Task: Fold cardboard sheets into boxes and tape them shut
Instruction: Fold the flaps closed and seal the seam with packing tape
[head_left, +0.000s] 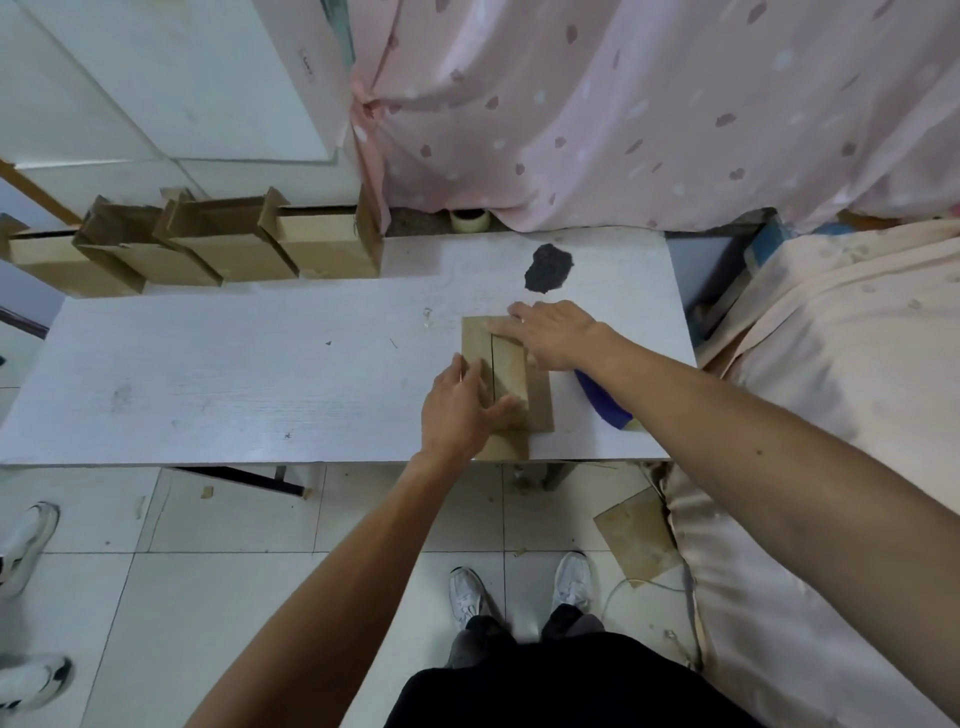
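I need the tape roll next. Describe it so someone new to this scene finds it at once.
Take the white table and follow its far edge to where the pink curtain hangs down. The tape roll sits there below the curtain's hem, just right of the row of cardboard boxes. It is the only round, pale cream thing there; the boxes are brown and square-edged.

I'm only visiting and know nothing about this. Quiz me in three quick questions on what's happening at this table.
1. True or false: the left hand and right hand both lie on the box.
2. The row of boxes stands at the table's: A) far left, B) near right, C) middle.
3. Fill in: the tape roll sits by the ____ curtain.
Key: 1 true; 2 A; 3 pink.
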